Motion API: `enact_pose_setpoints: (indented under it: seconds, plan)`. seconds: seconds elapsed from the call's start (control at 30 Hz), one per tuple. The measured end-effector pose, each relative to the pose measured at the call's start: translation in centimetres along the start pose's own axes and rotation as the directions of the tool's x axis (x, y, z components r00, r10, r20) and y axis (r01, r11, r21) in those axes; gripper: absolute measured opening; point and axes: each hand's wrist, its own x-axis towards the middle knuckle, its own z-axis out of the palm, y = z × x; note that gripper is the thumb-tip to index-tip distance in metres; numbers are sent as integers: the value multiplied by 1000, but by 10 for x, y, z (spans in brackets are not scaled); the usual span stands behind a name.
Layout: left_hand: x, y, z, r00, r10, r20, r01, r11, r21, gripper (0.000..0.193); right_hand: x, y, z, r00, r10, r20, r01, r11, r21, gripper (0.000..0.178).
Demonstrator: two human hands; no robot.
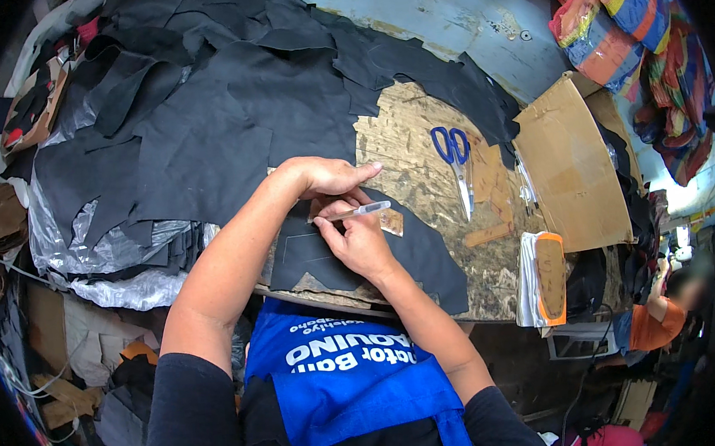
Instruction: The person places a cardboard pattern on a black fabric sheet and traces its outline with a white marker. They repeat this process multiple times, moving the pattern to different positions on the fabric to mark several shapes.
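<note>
My right hand [359, 241] is closed around a slim pen with a clear barrel [366, 210], tilted over a black leather-like piece [422, 256] near the table's front edge. Thin pale lines, forming part of a box, show on that piece to the left of the hand. My left hand [333, 176] presses down just beyond the pen, thumb stretched to the right and other fingers partly hidden. A small tan flat piece [391, 221] peeks out beside the pen, mostly covered by my hands. Where the pen tip touches is hidden.
Blue-handled scissors [458, 166] lie on the worn wooden board [400, 120]. Black sheets [225, 108] are heaped at left and back. At right stand a cardboard box [573, 166] and an orange-and-white holder [550, 280]. Another person [655, 322] is farther right.
</note>
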Motion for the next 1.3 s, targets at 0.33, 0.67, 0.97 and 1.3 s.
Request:
enact_pose_setpoints:
  seconds: [0.33, 0.67, 0.97, 1.3]
  plan:
    - [-4, 2, 9, 994, 12, -110, -2, 996, 92, 80, -26, 16, -70, 932, 344, -119, -358, 925, -129, 13]
    - [-22, -52, 98, 662, 666, -345, -92, 529, 844, 54, -52, 54, -65, 860, 383, -338, -275, 904, 327, 11]
    - [-51, -100, 151, 406, 740, -536, -118, 625, 772, 31, -53, 51, -65, 937, 217, -275, -232, 973, -21, 10]
    - [-61, -96, 158, 591, 664, -458, -38, 590, 806, 55, -54, 55, -64, 915, 265, -303, -278, 961, 1, 9]
